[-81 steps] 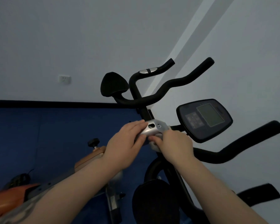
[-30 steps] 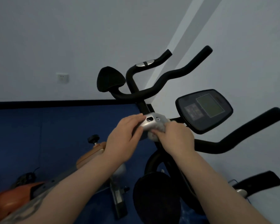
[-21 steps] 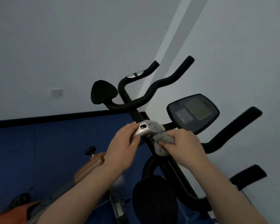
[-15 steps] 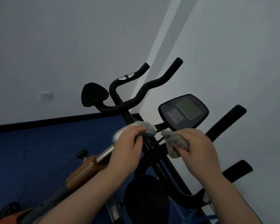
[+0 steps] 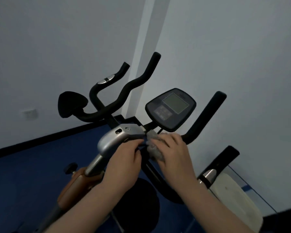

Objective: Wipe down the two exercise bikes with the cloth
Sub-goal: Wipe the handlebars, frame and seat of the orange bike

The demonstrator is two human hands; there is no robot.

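Note:
An exercise bike with black handlebars (image 5: 124, 91) and a silver stem bracket (image 5: 118, 138) stands in front of me. Its dark console (image 5: 170, 108) sits to the right of the bracket. My right hand (image 5: 173, 152) grips a grey cloth (image 5: 154, 148) and holds it against the black bar just right of the bracket. My left hand (image 5: 124, 163) has its fingers curled round the bracket's lower edge, close to the cloth. An orange frame part (image 5: 74, 189) shows lower left; I cannot tell which bike it belongs to.
White walls meet in a corner behind the bike, with a socket (image 5: 29, 113) on the left wall. Blue floor (image 5: 32, 165) lies below. A black saddle (image 5: 138, 204) is under my arms. A white panel (image 5: 233, 199) and a black grip (image 5: 225, 158) are at the lower right.
The view has swung left and down. My right hand brought the cloth back from a lifted position onto the bar beside the bracket. My left hand stayed on the bracket.

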